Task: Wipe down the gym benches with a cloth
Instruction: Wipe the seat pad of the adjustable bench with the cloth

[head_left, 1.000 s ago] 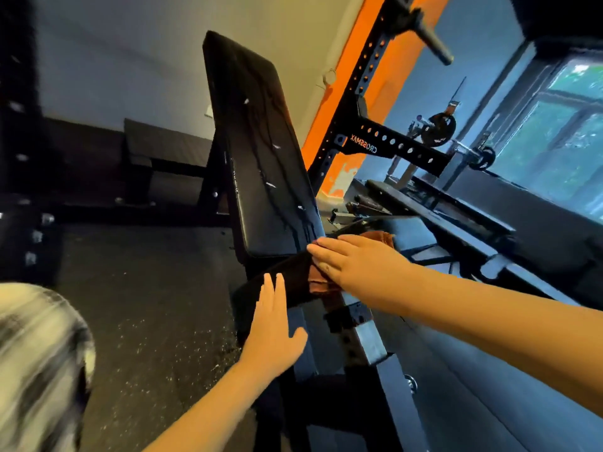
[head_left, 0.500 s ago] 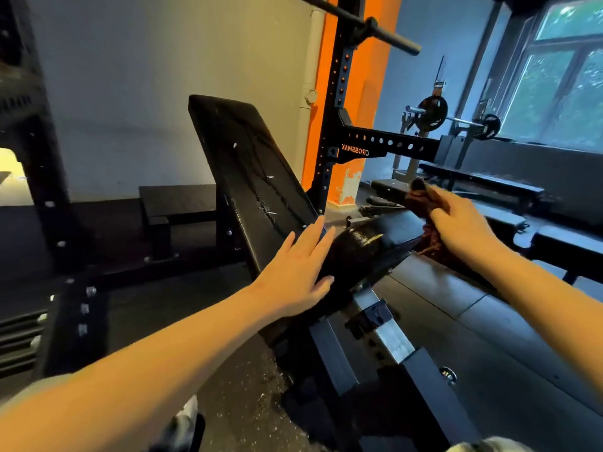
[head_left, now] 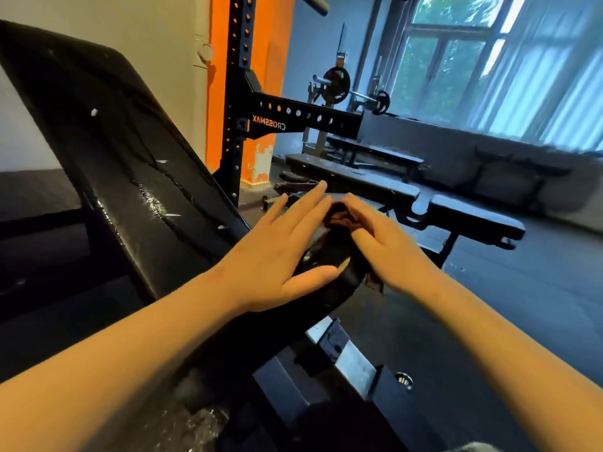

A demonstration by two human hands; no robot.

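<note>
Your black bench (head_left: 339,352) has its backrest (head_left: 107,135) tilted up, glistening. On its seat pad (head_left: 321,261) your left hand (head_left: 277,252) lies flat beside the brown cloth (head_left: 342,219) your right hand (head_left: 390,251) grips.

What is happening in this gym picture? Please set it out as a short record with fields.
Place: gym
Left hand: flat on the seat pad, fingers straight
Right hand: grips the brown cloth on that pad
Backrest: inclined, wet-looking streaks
Behind: black power rack, flat bench
</note>
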